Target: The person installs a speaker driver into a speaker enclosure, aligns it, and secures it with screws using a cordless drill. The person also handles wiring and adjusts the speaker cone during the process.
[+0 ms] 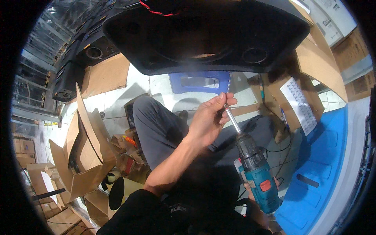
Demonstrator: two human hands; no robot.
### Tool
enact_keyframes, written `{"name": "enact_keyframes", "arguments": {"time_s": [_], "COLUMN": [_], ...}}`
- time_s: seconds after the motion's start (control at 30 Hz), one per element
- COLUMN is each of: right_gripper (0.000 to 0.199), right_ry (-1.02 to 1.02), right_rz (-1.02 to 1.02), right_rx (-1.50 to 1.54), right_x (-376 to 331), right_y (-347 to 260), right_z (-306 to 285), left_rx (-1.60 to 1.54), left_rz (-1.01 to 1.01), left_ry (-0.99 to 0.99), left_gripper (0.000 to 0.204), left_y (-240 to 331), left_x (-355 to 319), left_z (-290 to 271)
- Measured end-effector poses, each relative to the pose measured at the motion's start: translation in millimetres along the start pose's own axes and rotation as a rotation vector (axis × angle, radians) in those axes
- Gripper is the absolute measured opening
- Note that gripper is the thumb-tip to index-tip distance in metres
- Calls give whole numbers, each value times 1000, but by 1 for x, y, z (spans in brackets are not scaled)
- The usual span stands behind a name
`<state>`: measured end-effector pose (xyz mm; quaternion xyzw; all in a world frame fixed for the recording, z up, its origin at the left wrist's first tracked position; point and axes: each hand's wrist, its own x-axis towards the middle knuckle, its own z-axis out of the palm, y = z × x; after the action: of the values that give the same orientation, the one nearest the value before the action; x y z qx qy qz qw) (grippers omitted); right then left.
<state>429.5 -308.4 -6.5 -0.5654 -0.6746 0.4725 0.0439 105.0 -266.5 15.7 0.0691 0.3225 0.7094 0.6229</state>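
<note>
Fingers (219, 101) of left hand (206, 122) pinched on far end of one silver bit (234, 120); right hand (252, 199) clamped round one teal drill (258, 180), bit in its chuck. Beyond drill: one black cabinet (252, 39), one blue stool (199, 90). Beyond drill, rightward: one white sheet (298, 105).

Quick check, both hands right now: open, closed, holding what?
Left hand: closed, fingertips pinching around the tip of the silver bit.
Right hand: closed, holding the teal drill, partly hidden behind it.
</note>
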Motion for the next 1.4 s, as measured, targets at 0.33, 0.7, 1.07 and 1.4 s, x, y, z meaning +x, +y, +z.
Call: {"name": "enact_keyframes", "arguments": {"time_s": [0.33, 0.7, 1.07, 1.4], "right_gripper": [66, 70, 78, 80], "right_ry": [619, 502, 917, 982], "right_rz": [-930, -704, -974, -963], "right_rx": [-658, -426, -647, -684], "right_x": [8, 25, 90, 101], "right_y": [-5, -57, -138, -146], "right_z": [5, -21, -44, -44], "left_rx": [-118, 5, -126, -184], "left_rz": [4, 42, 121, 112], "left_ry": [-8, -35, -284, -260], "left_gripper": [23, 31, 30, 28], "left_y": [3, 29, 68, 69], "left_x": [-2, 34, 95, 109], "left_z": [3, 65, 126, 125]}}
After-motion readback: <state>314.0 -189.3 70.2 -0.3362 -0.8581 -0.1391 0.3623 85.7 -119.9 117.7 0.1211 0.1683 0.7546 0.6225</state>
